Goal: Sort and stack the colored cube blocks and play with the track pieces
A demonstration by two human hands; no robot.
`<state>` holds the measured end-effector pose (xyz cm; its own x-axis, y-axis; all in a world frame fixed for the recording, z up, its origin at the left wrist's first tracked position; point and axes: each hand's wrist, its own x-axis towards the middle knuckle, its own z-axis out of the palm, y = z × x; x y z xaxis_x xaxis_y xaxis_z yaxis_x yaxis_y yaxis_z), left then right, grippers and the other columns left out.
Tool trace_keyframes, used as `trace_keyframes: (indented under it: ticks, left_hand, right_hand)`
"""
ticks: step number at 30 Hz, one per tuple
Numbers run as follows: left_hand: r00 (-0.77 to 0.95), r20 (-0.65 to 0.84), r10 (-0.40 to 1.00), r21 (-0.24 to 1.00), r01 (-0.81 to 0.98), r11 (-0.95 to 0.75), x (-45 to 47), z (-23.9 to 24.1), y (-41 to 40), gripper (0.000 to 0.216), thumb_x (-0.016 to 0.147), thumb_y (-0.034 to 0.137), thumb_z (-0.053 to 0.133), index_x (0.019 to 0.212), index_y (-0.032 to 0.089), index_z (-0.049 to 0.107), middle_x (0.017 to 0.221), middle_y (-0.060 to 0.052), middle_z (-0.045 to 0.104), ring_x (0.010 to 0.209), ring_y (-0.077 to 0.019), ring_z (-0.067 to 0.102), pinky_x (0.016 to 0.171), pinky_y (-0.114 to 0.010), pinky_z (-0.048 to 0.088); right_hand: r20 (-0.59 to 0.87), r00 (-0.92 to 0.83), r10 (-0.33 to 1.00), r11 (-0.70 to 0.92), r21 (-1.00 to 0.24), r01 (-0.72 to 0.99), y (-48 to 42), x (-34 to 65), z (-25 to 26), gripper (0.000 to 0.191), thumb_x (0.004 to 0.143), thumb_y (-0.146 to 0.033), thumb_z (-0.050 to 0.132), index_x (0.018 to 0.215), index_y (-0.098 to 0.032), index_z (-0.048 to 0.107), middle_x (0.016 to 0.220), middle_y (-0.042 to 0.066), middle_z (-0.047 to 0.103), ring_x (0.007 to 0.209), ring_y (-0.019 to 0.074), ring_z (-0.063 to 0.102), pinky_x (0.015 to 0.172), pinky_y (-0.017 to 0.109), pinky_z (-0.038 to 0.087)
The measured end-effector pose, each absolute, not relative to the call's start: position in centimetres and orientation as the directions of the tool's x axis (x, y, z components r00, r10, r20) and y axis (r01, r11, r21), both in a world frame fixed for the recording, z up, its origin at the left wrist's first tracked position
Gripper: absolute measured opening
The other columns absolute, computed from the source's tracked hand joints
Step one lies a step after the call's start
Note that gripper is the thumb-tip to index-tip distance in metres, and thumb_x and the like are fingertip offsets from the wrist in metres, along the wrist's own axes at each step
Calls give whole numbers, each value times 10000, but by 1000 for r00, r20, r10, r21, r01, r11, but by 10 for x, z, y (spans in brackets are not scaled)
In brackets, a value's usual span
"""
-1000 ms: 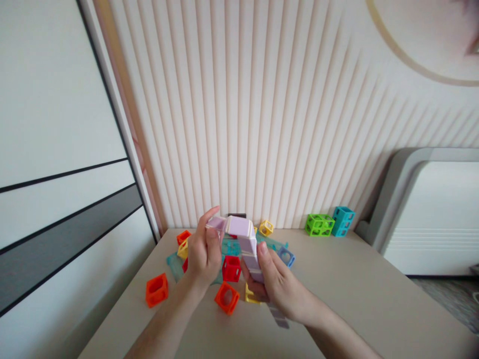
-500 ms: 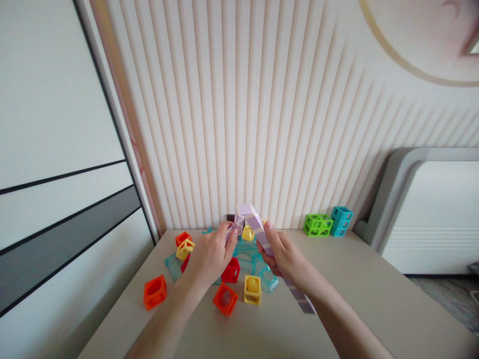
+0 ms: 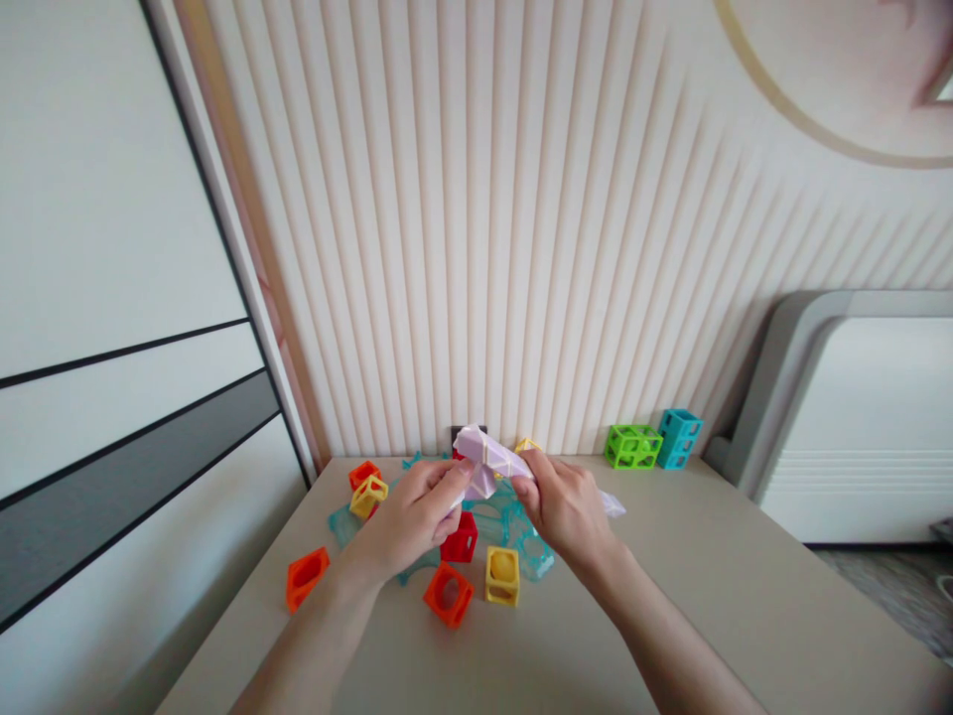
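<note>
- A ribbed, pale wall panel (image 3: 536, 218) fills most of the view behind the table, with a flat white and grey panel (image 3: 111, 328) to its left.
- A white unit with a grey rounded frame (image 3: 856, 417) stands at the right, against the wall.
- The beige table (image 3: 730, 596) runs from the wall toward the camera and carries the toy pieces.
- The person's left hand (image 3: 408, 516) and right hand (image 3: 564, 504) are raised above the middle of the table, both gripping a pale purple folding strip of linked segments (image 3: 487, 459); the left fingers pinch its lower left end, the right fingers close over its right part.
- The strip is bent into a peak between the hands, clear of the table, and a pale end of it sticks out past the right hand.
- A pile of clear teal pieces (image 3: 513, 526) lies under the hands.
- A green open-frame cube block (image 3: 633, 446) and a blue open-frame cube block (image 3: 679, 437) stand touching at the wall, well apart to the right.
- Near the camera lie an orange cube (image 3: 307, 578), a second orange cube (image 3: 449, 594) and a yellow cube (image 3: 502, 576) holding a ball.
- A red cube (image 3: 460, 539) sits just below the left hand's fingers.
- Another orange cube (image 3: 364, 473) and a yellow cube (image 3: 370, 495) sit left of the left hand.
</note>
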<state>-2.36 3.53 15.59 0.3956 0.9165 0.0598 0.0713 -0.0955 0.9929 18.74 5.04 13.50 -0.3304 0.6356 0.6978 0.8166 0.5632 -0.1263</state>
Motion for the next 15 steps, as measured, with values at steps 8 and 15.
trace_keyframes:
  ticks: [8, 15]
  left_hand:
    - [705, 10, 710, 986, -127, 112, -28, 159, 28, 485, 898, 631, 527, 725, 178, 526, 383, 106, 350, 298, -34, 181, 308, -172, 122]
    - [321, 221, 921, 975, -90, -203, -9, 163, 21, 516, 961, 648, 358, 1013, 172, 549, 506, 80, 454, 357, -61, 318, 359, -169, 225]
  right_hand:
    - [895, -408, 182, 818, 93, 568, 63, 205, 125, 682, 1018, -618, 117, 850, -161, 595, 608, 28, 578, 536, 149, 533, 545, 263, 385]
    - [872, -360, 333, 754, -16, 657, 59, 190, 123, 647, 1037, -574, 111, 989, -154, 600, 719, 64, 651, 620, 167, 608, 608, 258, 431]
